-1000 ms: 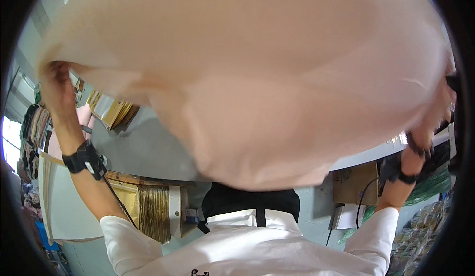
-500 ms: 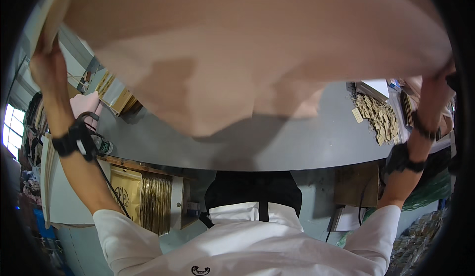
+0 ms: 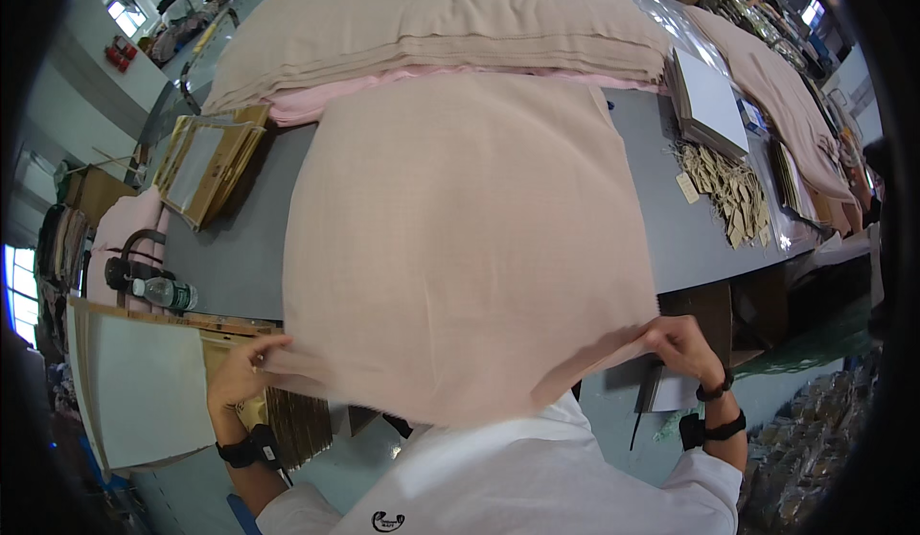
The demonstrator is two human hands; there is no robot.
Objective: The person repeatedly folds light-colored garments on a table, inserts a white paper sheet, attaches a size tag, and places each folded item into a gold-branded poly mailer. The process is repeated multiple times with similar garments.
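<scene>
A pale pinkish-beige cloth (image 3: 460, 219) is spread across the middle of the grey table (image 3: 680, 209). Its near end hangs over the front edge, against my white shirt. My left hand (image 3: 241, 370) pinches the near left corner, and my right hand (image 3: 680, 348) grips the near right corner, with the thumb and fingers closed on it. Both corners are pulled outward and the near edge sags between them. Beyond it lies a thick stack of similar beige cloths (image 3: 431, 17), with a pink cloth (image 3: 297, 104) showing underneath.
At left on the table are a bundle of brown-and-clear packets (image 3: 206, 161) and a plastic bottle (image 3: 165, 292) on its side. At right are a stack of white boxes (image 3: 707, 104), a heap of paper tags with strings (image 3: 730, 195) and more beige cloth (image 3: 776, 104).
The cloth, held up high in front of me before, now lies down over the table. Both my hands have come down and toward me, still holding its corners.
</scene>
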